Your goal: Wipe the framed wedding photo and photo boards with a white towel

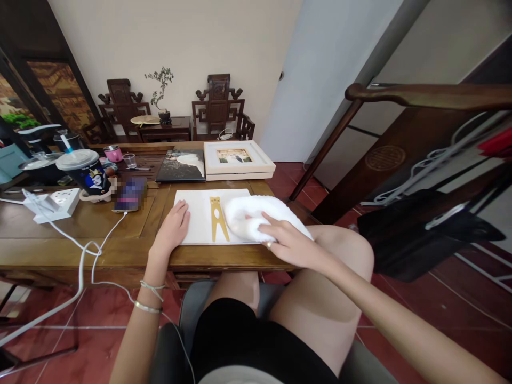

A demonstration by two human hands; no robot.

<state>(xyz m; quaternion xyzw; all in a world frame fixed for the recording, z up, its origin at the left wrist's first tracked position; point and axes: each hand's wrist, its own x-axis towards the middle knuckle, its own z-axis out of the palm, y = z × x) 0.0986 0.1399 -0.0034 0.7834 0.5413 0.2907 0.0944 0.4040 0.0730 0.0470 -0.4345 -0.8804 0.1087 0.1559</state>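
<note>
A flat white board (192,213) lies on the wooden table close to its front edge. On the board is a gold-yellow, cat-shaped figure (215,205) with long legs and a white oval in its middle; I cannot tell whether it is printed or a separate piece. My left hand (176,224) rests on the board's left edge, fingers stretched out flat and holding nothing. A fluffy white towel (276,208) covers the right part of the board, just beside the figure. My right hand (286,241) grips the towel, with its fingers pressed into the bunched cloth.
Behind the board lie a dark photo album (181,165) and a white framed picture (240,156). To the left are a phone (130,194) on a cable, a lidded cup (88,173) and a white power strip (60,204). A wooden chair (400,96) stands at right.
</note>
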